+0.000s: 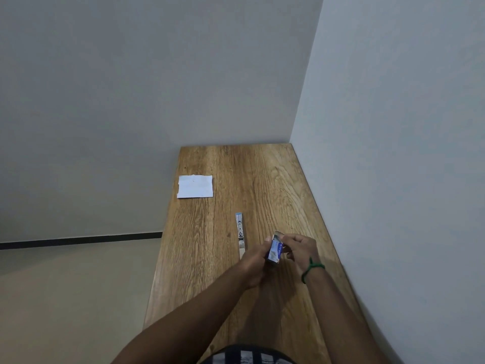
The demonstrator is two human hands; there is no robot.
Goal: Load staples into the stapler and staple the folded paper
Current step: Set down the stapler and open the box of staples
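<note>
A small blue staple box (275, 252) is held above the wooden table (262, 179) between both hands. My left hand (256, 264) grips the box's body from the left. My right hand (299, 249) pinches the box's upper end, where an open flap or inner tray (278, 235) shows. The stapler (240, 233) lies flat on the table just left of my hands, swung open into a long metal strip with a blue tip at the far end. The folded white paper (195, 186) rests near the table's far left edge.
Grey walls close off the table at the back and along the right side. The table's left edge drops to a beige floor (65, 298). A green thread band (311, 269) circles my right wrist.
</note>
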